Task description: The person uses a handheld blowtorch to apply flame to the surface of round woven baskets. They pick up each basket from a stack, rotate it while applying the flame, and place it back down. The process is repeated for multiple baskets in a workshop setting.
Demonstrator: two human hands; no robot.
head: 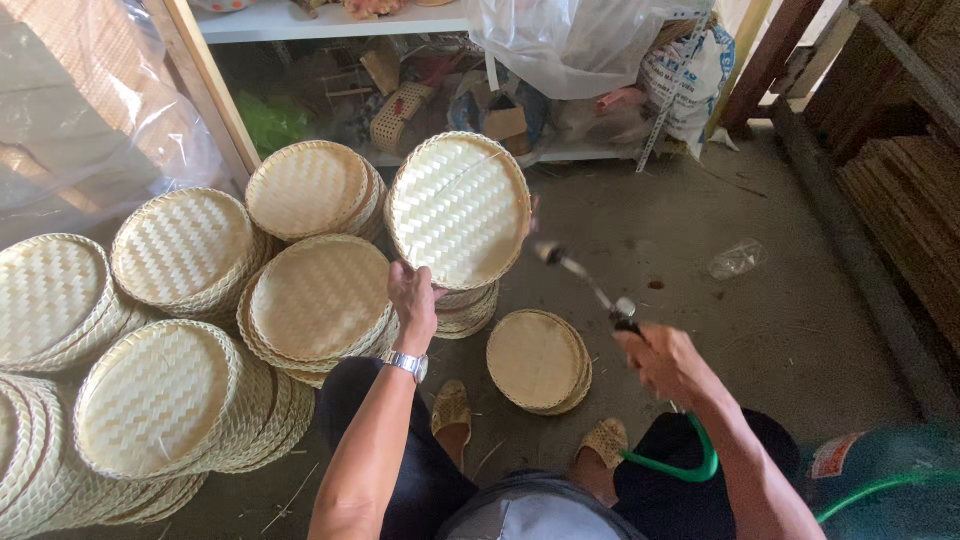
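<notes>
We look down from the head camera on a concrete floor (700, 230) crowded with woven work. Largest are the stacks of round woven bamboo trays (160, 400) that fill the left side, several piles leaning against one another, with a further stack (308, 188) standing before a white shelf unit (330, 20) packed with bags and oddments. A small, separate pile of trays (538, 360) lies on the floor between the person's knees and feet, which wear woven slippers (452, 410).

The single tray in hand (458, 208) is held up on edge, its pale woven face turned toward us, above a low pile of trays. The left hand (412, 300), a metal wristwatch (406, 364) on its wrist, grips this tray at the lower left rim, fingers closed around the edge.

The right hand (662, 362) is closed in a fist around the handle of a slender spray wand (590, 288), whose blurred tip points toward the tray's right rim, close to it; we cannot tell whether it touches. A green hose (690, 468) runs from below this hand across the lap. A crumpled clear plastic bottle (735, 260) lies well apart on the floor at right.
</notes>
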